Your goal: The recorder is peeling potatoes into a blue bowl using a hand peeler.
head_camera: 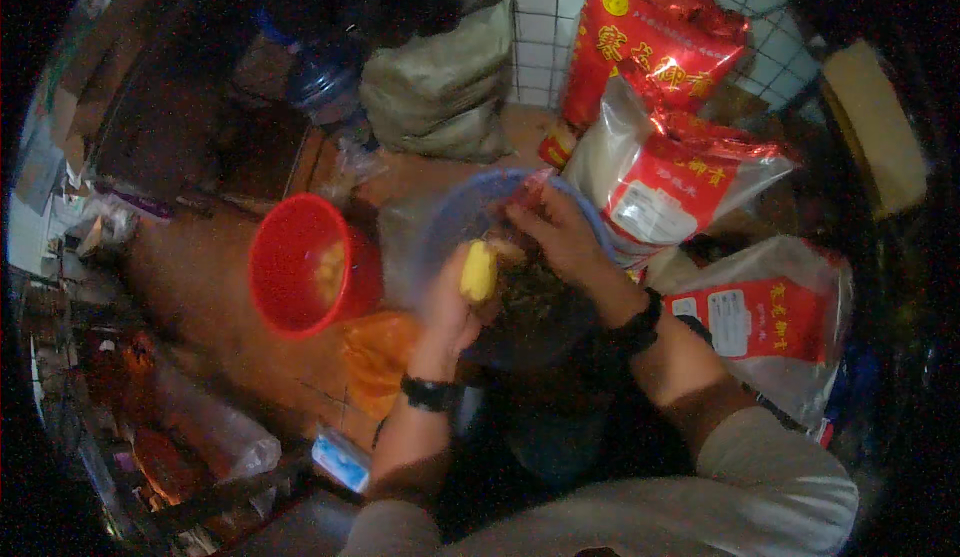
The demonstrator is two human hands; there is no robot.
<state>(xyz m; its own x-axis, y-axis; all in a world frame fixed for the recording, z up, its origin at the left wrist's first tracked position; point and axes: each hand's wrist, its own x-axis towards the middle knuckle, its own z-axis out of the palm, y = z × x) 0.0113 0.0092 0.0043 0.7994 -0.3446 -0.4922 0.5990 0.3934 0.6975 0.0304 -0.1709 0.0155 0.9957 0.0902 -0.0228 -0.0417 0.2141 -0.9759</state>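
My left hand (448, 294) is closed around an elongated yellow object (478, 270), possibly a tool handle or a peeled vegetable. Opposite it, my right hand (555, 231) has its fingers bent. A blurred reddish thing (531, 188) shows at those fingertips, and whether they grip it is unclear. Both hands are over a blue plastic basin (459, 186), whose dark contents are too dim to make out. To the left of the basin, a red plastic bucket (300, 212) leans toward me with pale yellow pieces (330, 272) inside.
Red and clear printed plastic sacks (652, 32), (664, 197), (772, 317) stand along the right. A woven sack (439, 92) leans against the tiled wall (536, 2). An orange bag (379, 351) and a blue-white packet (340, 458) lie on the brown floor (202, 264) at left.
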